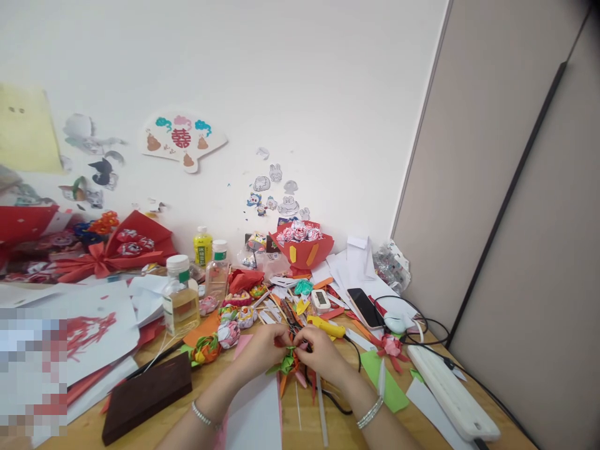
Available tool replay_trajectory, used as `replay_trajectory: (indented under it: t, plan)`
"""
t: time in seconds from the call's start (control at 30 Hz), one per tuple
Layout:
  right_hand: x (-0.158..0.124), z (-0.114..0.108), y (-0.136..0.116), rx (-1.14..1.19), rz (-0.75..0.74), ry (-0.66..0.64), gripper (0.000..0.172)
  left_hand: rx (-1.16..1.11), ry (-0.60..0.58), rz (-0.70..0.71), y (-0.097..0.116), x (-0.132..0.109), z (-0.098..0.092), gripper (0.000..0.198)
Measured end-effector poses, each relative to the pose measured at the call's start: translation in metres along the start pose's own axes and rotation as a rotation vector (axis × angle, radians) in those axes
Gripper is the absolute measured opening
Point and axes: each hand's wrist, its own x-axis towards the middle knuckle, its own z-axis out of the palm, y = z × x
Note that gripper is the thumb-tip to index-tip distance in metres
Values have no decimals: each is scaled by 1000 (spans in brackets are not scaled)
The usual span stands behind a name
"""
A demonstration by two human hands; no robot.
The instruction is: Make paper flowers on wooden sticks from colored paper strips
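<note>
Low over the cluttered wooden worktop (140, 431), the left hand (262, 353) and right hand (323, 356) both pinch a small, half-folded green-and-orange paper flower (288, 362), while several finished rolled paper flowers (229, 331) lie nearby.

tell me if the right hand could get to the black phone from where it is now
Probably yes. The right hand is busy pinching a small paper flower together with the left hand, but the black phone lies face up just beyond it, nothing stacked on top.
</note>
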Motion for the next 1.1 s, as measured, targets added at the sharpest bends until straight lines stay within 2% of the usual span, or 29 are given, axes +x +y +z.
replay_trajectory:
  t: [0.1, 0.27, 0.4, 0.47, 0.57, 0.67, 0.73, 0.83, 0.97, 1.1]
  plan:
    - [0, 0, 1, 48, 6, -23, 21, -89, -20, -30, 2, -1, -2, 10]
    - [-1, -1, -2, 163, 10, 9, 10, -508, -194, -226, 6, -4, -16, 13]
    - [-1, -1, -5, 232, 19, 19, 6, -749, -161, -332, -2, -3, -18, 21]
    - [0, 1, -5, 250, 25, 0, 13, -784, -167, -375, -6, -1, -15, 24]
    - [0, 4, -2, 206, 17, -26, 24, -776, -180, -407, -7, -1, -10, 27]
    - [-1, 6, 1, 88, -10, -31, 21, -673, -152, -446, -4, -2, -9, 28]
    - [-1, 7, 1, 34, -12, -36, 21, -589, -172, -454, -4, -3, -10, 30]
    - [-2, 7, 0, -3, -29, -56, 24, -473, -222, -375, -7, -2, -11, 32]
    - [-1, 7, 0, -16, -65, -57, 27, -338, -158, -287, -14, -1, -8, 27]
    - [0, 4, -1, -44, -81, -77, 29, -340, -120, -305, -16, 1, -5, 26]
